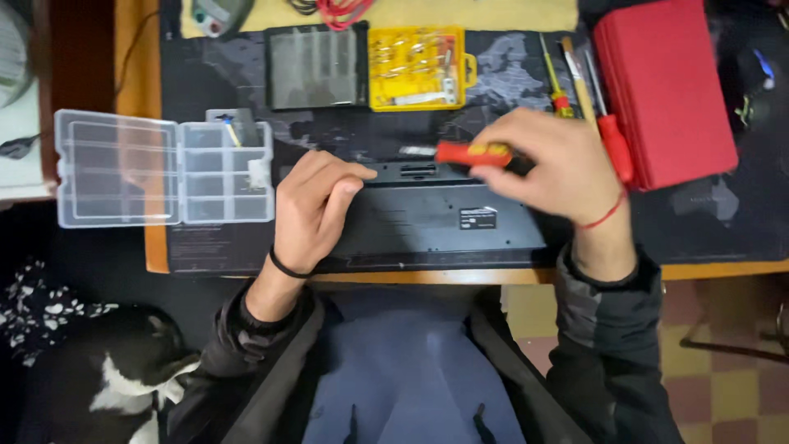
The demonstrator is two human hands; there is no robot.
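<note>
Left hand point(316, 205) flat, right hand point(551, 168) clenched

One head-worn camera looks steeply down, close above the desk point(493, 275) edge.

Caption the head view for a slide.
Left hand steadies an upturned black keyboard; right hand holds a red-handled screwdriver.

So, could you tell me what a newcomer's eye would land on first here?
Probably the right hand gripping a red-handled screwdriver over the black overturned keyboard, which the left hand steadies. Next, the big red case at the right, and the yellow parts box at the top.
</note>
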